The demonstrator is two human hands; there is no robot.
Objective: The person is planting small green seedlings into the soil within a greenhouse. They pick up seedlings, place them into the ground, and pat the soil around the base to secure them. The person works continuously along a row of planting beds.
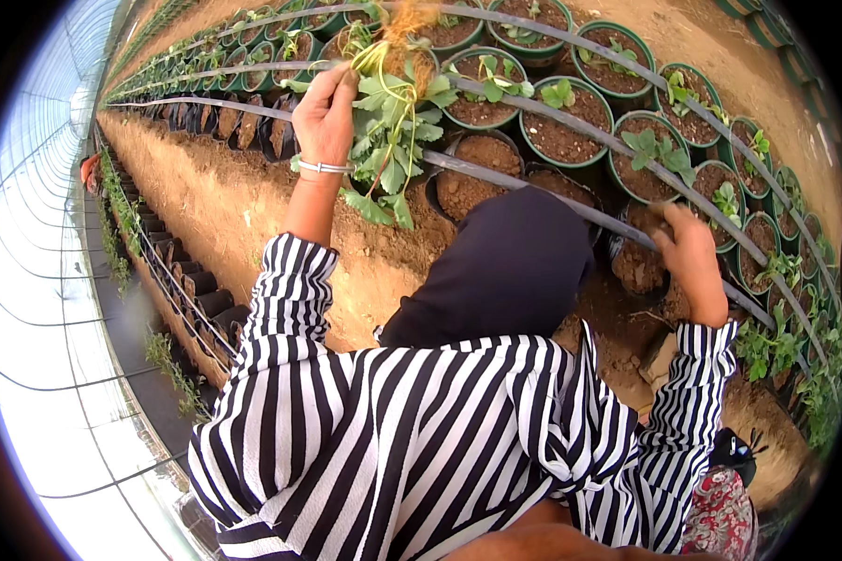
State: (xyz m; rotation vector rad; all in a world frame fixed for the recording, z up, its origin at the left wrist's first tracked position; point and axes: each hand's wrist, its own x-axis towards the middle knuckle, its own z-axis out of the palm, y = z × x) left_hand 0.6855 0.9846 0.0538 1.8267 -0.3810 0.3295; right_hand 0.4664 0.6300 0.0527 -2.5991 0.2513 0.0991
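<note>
My left hand (326, 116) is raised and pinches a bunch of leafy seedlings (389, 133) by their stems. Their toothed green leaves hang down, and a tangle of orange-brown bare roots (405, 31) points up and away. My right hand (691, 252) is over a black pot of brown soil (638, 268), close to a grey drip irrigation pipe (621, 228). Its fingers are blurred and partly out of sight, so whether they hold anything is unclear. Another black pot of soil (473, 175), with no plant showing, stands beyond my knee.
Green-rimmed pots (567, 130) with young plants stand in close rows ahead. Several grey pipes (533, 105) run across them. My dark-trousered knee (512, 259) rises between my hands. At left lie a bare soil path (210, 189), a row of black pots (200, 284) and the greenhouse's film wall (35, 308).
</note>
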